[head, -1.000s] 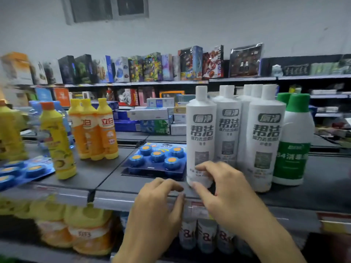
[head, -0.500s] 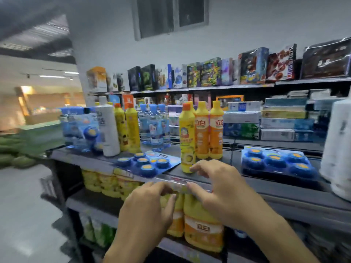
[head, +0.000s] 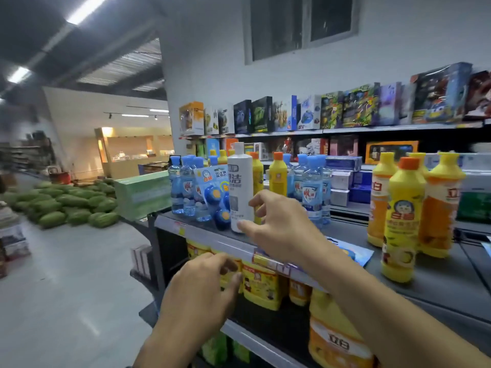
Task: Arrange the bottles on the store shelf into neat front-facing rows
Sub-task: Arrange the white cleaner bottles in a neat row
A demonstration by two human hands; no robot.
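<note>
A tall white bottle stands near the left end of the grey shelf. My right hand is spread open just right of it, with thumb and fingertips at its lower side; no grip shows. My left hand hangs lower, in front of the shelf edge, fingers loosely curled and holding nothing. Clear blue-capped bottles and a second blue-capped group stand behind. Yellow detergent bottles cluster at the right, with more yellow bottles further back.
A blue blister pack leans against the white bottle's left side; another blue pack lies flat behind my right wrist. Big yellow jugs fill the lower shelf. Boxed toys line the top shelf. Watermelons are piled on the aisle floor at left.
The view has swung left along the shelf, away from the white bottle group. My right hand rose from the shelf edge to the lone white bottle; my left hand dropped lower.
</note>
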